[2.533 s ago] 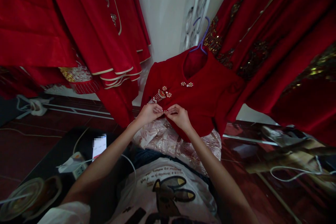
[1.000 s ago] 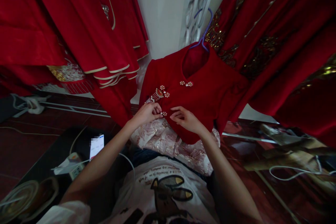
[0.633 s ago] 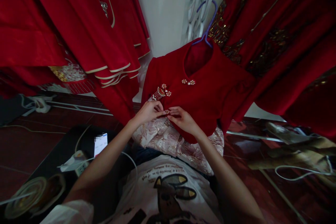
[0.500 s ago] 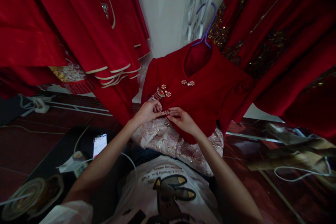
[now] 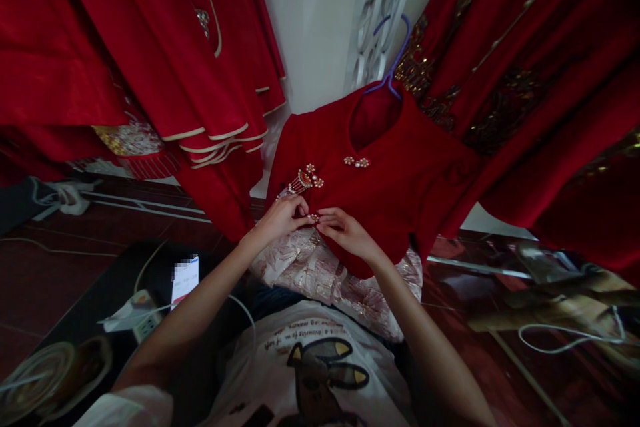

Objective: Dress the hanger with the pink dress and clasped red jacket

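Spread over the lap beneath the grip, pink fabric (image 5: 325,263), with the red jacket (image 5: 390,180) on top, its lower front at the fingers, its collar beyond them. Farther beyond, a white wall (image 5: 310,27); low to the left, dark red floor (image 5: 30,290). At the grip itself, on the jacket's front edge, a beaded clasp (image 5: 313,218): left hand (image 5: 280,218) with thumb and index narrowed at one end, right hand (image 5: 349,233) with thumb and fingers slightly parted at the other; impossible to tell whether pinched firmly by either. Just beyond the left fingers, a tasselled brooch (image 5: 303,180); beyond the right, an upper clasp (image 5: 357,162), then a purple hanger (image 5: 395,70). To both sides, close about the jacket, hanging red garments (image 5: 165,47). Left of the grip and nearer the body, a black surface (image 5: 95,293) with phone (image 5: 185,283) and power strip (image 5: 147,327), both partly behind the forearm. Mostly hidden by fingertips, the beaded clasp; cut off at the left edge, a round lid (image 5: 40,377); blurred far right, brownish objects near a looped cord (image 5: 555,351).
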`<control>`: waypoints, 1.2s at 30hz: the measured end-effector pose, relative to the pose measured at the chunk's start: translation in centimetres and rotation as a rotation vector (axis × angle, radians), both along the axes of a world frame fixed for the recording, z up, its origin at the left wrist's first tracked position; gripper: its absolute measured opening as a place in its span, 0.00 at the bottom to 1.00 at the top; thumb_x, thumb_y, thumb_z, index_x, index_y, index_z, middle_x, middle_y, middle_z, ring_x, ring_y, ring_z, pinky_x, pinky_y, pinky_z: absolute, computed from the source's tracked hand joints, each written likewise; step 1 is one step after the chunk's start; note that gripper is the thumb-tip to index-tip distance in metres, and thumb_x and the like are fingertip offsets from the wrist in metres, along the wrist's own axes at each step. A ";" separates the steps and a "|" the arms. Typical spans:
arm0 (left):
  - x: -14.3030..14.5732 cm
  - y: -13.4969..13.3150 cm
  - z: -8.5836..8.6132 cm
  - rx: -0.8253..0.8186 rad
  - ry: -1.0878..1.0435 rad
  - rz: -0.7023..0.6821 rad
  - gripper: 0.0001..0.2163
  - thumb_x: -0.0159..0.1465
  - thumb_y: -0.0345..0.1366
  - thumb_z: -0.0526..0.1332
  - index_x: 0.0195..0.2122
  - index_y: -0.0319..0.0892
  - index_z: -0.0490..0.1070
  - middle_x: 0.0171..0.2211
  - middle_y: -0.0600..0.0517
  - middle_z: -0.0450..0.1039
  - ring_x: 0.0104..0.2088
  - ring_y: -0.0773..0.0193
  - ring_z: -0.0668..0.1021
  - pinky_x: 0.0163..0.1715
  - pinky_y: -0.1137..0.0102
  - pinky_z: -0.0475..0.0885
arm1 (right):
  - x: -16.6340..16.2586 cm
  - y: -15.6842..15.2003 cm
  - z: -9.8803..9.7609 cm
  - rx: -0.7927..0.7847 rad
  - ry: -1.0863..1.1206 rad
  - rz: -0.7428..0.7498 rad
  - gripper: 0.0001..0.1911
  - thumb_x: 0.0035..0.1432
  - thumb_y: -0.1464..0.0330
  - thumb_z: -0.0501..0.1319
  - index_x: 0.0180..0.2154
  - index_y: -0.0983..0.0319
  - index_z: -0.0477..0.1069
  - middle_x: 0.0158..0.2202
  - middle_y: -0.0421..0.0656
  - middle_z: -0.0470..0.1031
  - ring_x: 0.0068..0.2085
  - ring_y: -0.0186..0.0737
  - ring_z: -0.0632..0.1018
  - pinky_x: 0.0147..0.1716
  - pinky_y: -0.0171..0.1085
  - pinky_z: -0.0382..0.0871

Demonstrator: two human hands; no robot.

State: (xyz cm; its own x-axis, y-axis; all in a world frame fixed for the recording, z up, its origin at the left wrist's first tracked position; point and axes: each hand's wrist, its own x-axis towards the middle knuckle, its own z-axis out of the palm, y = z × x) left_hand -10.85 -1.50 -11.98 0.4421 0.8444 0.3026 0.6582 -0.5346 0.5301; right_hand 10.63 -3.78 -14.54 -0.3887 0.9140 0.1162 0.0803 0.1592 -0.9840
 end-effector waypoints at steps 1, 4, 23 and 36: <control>0.1 -0.1 0.0 -0.005 -0.014 0.010 0.11 0.59 0.41 0.68 0.34 0.40 0.71 0.31 0.53 0.74 0.28 0.68 0.72 0.31 0.72 0.66 | 0.0 0.0 0.0 -0.006 0.009 0.008 0.20 0.54 0.63 0.67 0.47 0.62 0.69 0.44 0.47 0.77 0.46 0.37 0.77 0.54 0.43 0.70; 0.3 -0.3 -0.2 -0.020 -0.049 0.044 0.12 0.59 0.43 0.69 0.34 0.41 0.71 0.31 0.53 0.75 0.27 0.69 0.72 0.30 0.73 0.65 | 0.1 0.0 0.2 -0.011 0.018 0.027 0.20 0.54 0.61 0.68 0.47 0.61 0.69 0.45 0.47 0.77 0.47 0.37 0.78 0.54 0.44 0.70; -1.0 0.7 -0.5 -0.034 -0.025 -0.071 0.10 0.60 0.41 0.67 0.34 0.41 0.72 0.34 0.53 0.72 0.34 0.65 0.73 0.35 0.72 0.66 | 0.1 -0.1 0.6 -0.006 0.001 0.035 0.18 0.55 0.64 0.67 0.46 0.62 0.70 0.46 0.47 0.76 0.47 0.37 0.77 0.54 0.44 0.70; 1.4 -1.0 0.0 -0.123 -0.181 0.101 0.06 0.57 0.33 0.65 0.30 0.41 0.68 0.26 0.55 0.74 0.27 0.67 0.77 0.27 0.74 0.69 | 0.0 -0.1 0.3 0.016 0.000 0.024 0.17 0.54 0.64 0.68 0.45 0.61 0.70 0.47 0.46 0.76 0.47 0.37 0.77 0.56 0.45 0.69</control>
